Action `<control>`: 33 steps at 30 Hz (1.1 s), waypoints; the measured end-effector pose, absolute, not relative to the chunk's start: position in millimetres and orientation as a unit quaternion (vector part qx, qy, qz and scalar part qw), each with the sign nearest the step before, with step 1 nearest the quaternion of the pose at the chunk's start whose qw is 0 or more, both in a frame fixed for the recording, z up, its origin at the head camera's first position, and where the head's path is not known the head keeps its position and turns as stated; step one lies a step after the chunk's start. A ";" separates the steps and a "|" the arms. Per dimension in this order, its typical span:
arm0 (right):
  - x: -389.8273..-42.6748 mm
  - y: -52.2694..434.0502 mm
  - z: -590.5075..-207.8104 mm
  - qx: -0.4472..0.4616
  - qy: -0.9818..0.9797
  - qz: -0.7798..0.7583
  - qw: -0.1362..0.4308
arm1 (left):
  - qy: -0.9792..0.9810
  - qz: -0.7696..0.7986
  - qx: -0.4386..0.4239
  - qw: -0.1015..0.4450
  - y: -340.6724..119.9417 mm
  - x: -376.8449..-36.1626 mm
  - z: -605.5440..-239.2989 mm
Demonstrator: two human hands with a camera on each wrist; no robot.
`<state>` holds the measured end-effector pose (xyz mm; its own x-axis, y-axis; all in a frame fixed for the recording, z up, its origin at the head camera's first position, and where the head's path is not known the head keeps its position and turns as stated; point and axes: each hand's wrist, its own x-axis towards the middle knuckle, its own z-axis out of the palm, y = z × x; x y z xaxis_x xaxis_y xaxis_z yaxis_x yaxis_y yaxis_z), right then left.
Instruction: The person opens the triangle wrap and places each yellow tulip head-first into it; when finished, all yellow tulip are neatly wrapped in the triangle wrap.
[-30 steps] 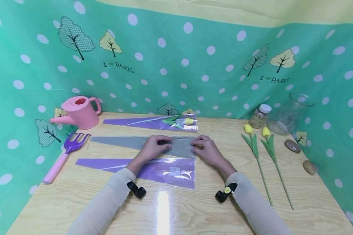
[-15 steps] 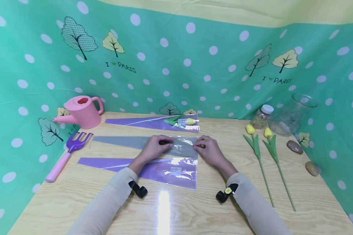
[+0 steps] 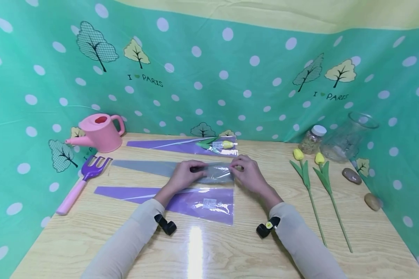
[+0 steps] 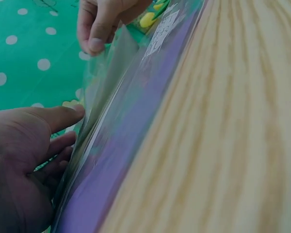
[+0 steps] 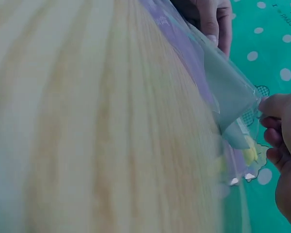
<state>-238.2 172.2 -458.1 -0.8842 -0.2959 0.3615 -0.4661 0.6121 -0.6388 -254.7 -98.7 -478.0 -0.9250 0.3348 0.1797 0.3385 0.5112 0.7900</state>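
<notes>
Your left hand (image 3: 183, 176) and right hand (image 3: 248, 174) both pinch the wide end of the grey cone sleeve (image 3: 167, 169), which lies between the filled purple sleeve (image 3: 181, 145) and the empty purple sleeve (image 3: 195, 201), its mouth just lifting apart. One yellow tulip (image 3: 226, 144) looks wrapped already; the two loose tulips (image 3: 309, 182), right of the grey sleeve, remain.

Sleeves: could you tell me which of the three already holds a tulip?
The far purple sleeve, nearest the wall; a yellow tulip lies inside its wide end.
</notes>
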 end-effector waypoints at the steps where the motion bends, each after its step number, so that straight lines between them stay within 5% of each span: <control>1: -238.2 171.8 -457.1 0.218 -0.889 0.386 0.113 | -0.870 -0.452 -0.196 0.005 -98.3 -254.5 -478.2; 23: -232.9 168.5 -446.1 0.176 -0.868 0.454 0.091 | -0.878 -0.446 -0.163 0.060 -93.3 -252.4 -474.6; 33: -214.9 232.2 -438.1 0.114 -0.865 0.485 0.060 | -0.874 -0.458 -0.148 0.064 -95.4 -257.8 -468.1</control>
